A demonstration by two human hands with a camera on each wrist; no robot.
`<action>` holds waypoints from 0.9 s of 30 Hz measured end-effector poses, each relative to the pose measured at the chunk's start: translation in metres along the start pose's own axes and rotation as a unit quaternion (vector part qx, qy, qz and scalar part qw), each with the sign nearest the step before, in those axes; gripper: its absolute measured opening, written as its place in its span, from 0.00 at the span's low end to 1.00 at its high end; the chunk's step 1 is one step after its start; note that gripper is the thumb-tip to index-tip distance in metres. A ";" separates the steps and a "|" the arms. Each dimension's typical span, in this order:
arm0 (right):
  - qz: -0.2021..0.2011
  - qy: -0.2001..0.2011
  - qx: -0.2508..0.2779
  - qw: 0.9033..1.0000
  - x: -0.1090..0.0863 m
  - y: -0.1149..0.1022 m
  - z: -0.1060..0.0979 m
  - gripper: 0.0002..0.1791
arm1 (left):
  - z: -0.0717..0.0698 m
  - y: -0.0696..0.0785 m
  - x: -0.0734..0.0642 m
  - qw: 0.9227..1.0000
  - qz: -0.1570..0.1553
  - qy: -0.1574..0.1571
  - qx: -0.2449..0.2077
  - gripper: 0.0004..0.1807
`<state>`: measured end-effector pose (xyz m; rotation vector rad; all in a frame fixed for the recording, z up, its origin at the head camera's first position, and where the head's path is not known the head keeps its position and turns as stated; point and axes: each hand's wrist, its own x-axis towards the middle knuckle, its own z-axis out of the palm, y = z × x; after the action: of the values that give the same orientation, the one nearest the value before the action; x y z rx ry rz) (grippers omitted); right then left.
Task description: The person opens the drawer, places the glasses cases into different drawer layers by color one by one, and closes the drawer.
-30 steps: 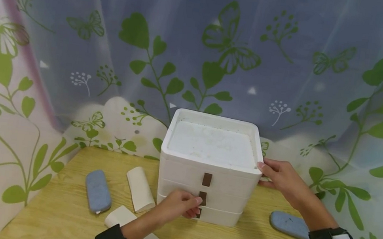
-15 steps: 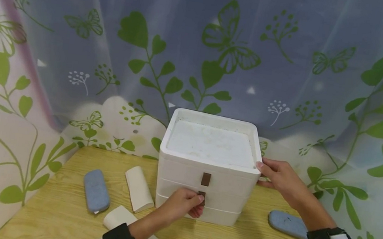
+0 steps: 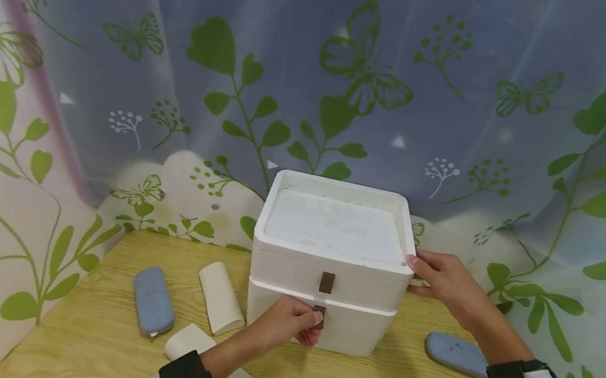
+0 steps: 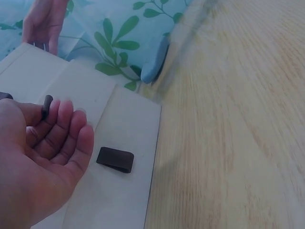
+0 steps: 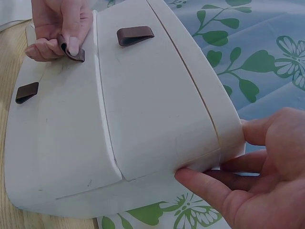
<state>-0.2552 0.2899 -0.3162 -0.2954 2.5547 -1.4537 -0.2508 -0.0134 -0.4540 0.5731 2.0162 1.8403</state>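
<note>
A white drawer unit (image 3: 293,270) stands on the table, with a brown pull tab on each of its three drawers. My left hand (image 3: 283,324) pinches the middle drawer's tab (image 5: 71,55) between thumb and curled fingers. That middle drawer (image 5: 71,129) juts slightly forward of the top drawer (image 5: 147,90). The bottom drawer's tab (image 4: 115,159) shows beside my left fingers in the left wrist view; my hand covers it in the head view. My right hand (image 3: 447,285) grips the unit's upper right corner, thumb at the rim and fingers along the side.
Left of the unit lie a blue-grey oblong case (image 3: 154,302) and two cream curved pieces (image 3: 221,299) (image 3: 193,342). Another blue-grey case (image 3: 455,354) lies to the right, near my right forearm. A patterned curtain (image 3: 237,80) hangs close behind the unit.
My left hand has closed its pinch on the middle tab and drawn the middle drawer a little outward, opening a step below the top drawer. My right hand has stayed at the corner.
</note>
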 end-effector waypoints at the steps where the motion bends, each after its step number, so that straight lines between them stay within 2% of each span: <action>1: 0.000 0.000 0.000 1.000 0.000 0.000 0.000 0.37 | 0.000 0.000 -0.001 1.000 0.000 -0.002 -0.001 0.22; 17: -0.004 -0.006 0.003 1.000 0.000 0.001 0.001 0.39 | 0.001 -0.003 -0.017 0.999 0.013 -0.035 0.025 0.23; 23: -0.003 0.004 -0.003 1.000 0.000 0.002 0.002 0.38 | 0.002 -0.003 -0.023 0.998 0.026 -0.046 0.030 0.23; 27: 0.002 0.009 -0.005 1.000 -0.001 0.001 0.002 0.38 | 0.004 -0.002 -0.030 0.998 0.023 -0.052 0.026 0.22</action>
<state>-0.2540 0.2890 -0.3181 -0.2793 2.5742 -1.4495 -0.2226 -0.0256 -0.4569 0.7189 2.0028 1.7509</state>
